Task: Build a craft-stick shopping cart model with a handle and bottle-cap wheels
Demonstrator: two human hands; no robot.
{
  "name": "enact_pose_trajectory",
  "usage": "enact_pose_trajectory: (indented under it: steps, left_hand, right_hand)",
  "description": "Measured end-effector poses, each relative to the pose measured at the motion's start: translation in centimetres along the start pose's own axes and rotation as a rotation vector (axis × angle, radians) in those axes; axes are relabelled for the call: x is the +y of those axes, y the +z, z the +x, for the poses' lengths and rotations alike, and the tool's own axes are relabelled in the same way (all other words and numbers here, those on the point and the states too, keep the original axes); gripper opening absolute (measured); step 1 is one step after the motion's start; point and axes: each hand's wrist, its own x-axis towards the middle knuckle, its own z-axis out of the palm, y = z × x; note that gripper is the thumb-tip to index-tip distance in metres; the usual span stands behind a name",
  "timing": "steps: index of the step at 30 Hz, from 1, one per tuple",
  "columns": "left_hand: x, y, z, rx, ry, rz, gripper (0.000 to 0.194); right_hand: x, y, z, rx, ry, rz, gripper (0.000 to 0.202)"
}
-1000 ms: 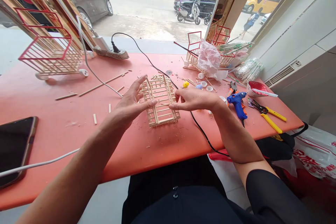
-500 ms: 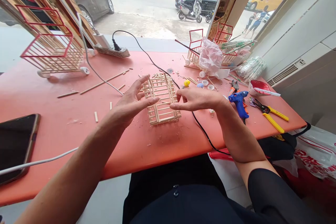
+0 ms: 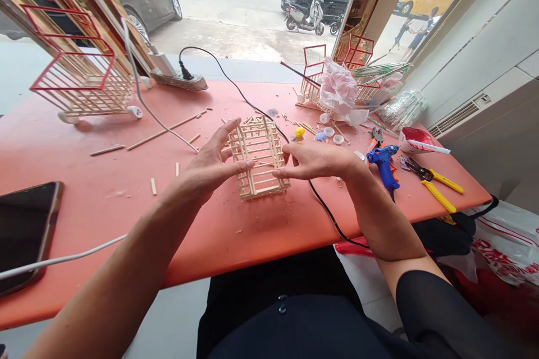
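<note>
A small frame of pale wooden sticks (image 3: pixel 263 180), built like a slatted cage, rests on the table in front of me. My left hand (image 3: pixel 214 160) grips its left side, with the thumb across the near-left rail and the fingers along the outer edge. On the opposite side my right hand (image 3: pixel 311 160) pinches the right rail between thumb and curled fingers. Partly hidden by the hands, the frame's sides stand a little higher than its slatted middle. Just beyond the right hand lie a yellow lump (image 3: pixel 299 132) and white bottle caps (image 3: pixel 338 139).
A blue glue gun (image 3: pixel 384 164) and yellow-handled pliers (image 3: pixel 440 188) lie at right. A red-rimmed stick cart (image 3: pixel 84 87) stands at left, near a power strip (image 3: pixel 181 79). A black cable (image 3: pixel 324 207) runs past the right hand. A phone (image 3: pixel 27 230) lies at near left.
Both hands keep their places on the stick frame, which has hardly moved. The camera view has shifted very slightly. Outside the window, people have moved.
</note>
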Motion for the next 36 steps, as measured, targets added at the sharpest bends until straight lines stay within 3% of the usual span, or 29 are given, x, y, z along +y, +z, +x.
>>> enact_pose_trajectory:
  steps: [14, 28, 32, 36]
  left_hand:
    - [0.3, -0.3, -0.1, -0.023, -0.022, 0.093, 0.123]
    - [0.2, -0.5, -0.1, -0.056, 0.004, 0.121, 0.122]
    - [0.5, -0.9, 0.0, 0.004, -0.044, 0.166, 0.118]
    - [0.7, -1.1, 0.1, 0.073, -0.071, 0.192, 0.111]
  right_hand:
    - [0.3, -0.2, -0.6, -0.031, -0.026, -0.031, 0.067]
    - [0.3, 0.0, -0.6, -0.018, -0.01, -0.035, 0.061]
    - [0.7, -0.6, -1.3, 0.072, -0.036, -0.008, 0.053]
    - [0.2, -0.6, -1.8, 0.334, -0.053, -0.034, 0.042]
